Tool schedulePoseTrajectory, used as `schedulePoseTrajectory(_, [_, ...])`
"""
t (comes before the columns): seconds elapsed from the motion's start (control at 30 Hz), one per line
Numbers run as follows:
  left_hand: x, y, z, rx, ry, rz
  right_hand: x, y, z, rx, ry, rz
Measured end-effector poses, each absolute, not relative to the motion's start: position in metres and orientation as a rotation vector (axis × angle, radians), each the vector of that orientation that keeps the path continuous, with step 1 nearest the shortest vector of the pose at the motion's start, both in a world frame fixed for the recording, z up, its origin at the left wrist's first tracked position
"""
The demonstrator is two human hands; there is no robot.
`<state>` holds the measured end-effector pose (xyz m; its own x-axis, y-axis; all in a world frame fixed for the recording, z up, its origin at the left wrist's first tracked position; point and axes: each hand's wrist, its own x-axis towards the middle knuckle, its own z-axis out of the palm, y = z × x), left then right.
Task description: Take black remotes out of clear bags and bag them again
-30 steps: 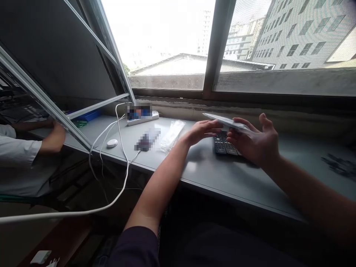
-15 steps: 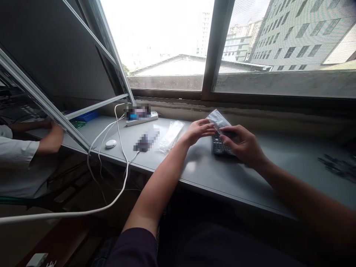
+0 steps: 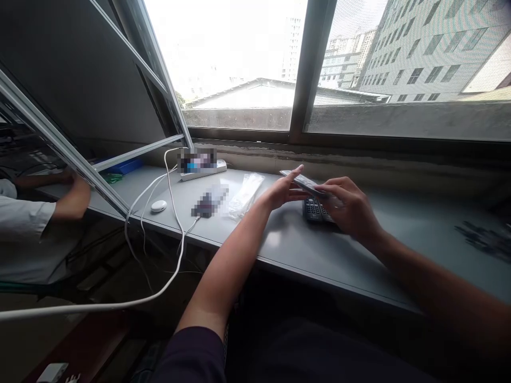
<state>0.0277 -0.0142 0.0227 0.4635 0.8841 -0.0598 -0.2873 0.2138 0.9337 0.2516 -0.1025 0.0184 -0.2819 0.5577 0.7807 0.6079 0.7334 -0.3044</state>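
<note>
The clear plastic packet (image 3: 306, 183) has been tipped flatter. It is pinched lightly by the right hand's fingers (image 3: 333, 186) (the left hand's fingers (image 3: 289, 183) are spread open beside it), above a TV remote (image 3: 314, 210).

Power strip (image 3: 198, 162) pixelated at upper centre, blurred-out device (image 3: 207, 204) left of centre, remote control (image 3: 314, 210) partly hidden under the right hand (image 3: 348, 206), thin packet (image 3: 305, 183) edge-on, contents unreadable, co-worker's white sleeve (image 3: 24, 236) cut off at left edge, white object (image 3: 51, 373) cut off at bottom left

This looks like an upper-floor office or workroom. A long grey table (image 3: 359, 255) runs beneath an open metal-framed window (image 3: 312, 69), carrying a power strip (image 3: 215, 169) and white cables (image 3: 168, 181), with multi-storey buildings (image 3: 419, 58) outside.
</note>
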Motion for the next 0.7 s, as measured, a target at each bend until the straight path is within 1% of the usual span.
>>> schedulePoseTrajectory(0.33, [0.024, 0.001, 0.017, 0.802, 0.916, 1.186, 0.248, -0.107, 0.026, -0.871, -1.900, 0.090])
schedulePoseTrajectory(0.57, [0.019, 0.009, 0.012, 0.739, 0.894, 1.257, 0.247, -0.111, 0.026, -0.821, -1.915, 0.129])
schedulePoseTrajectory(0.7, [0.020, 0.010, 0.012, 0.826, 1.094, 1.251, 0.245, -0.113, 0.023, -0.798, -1.943, 0.174])
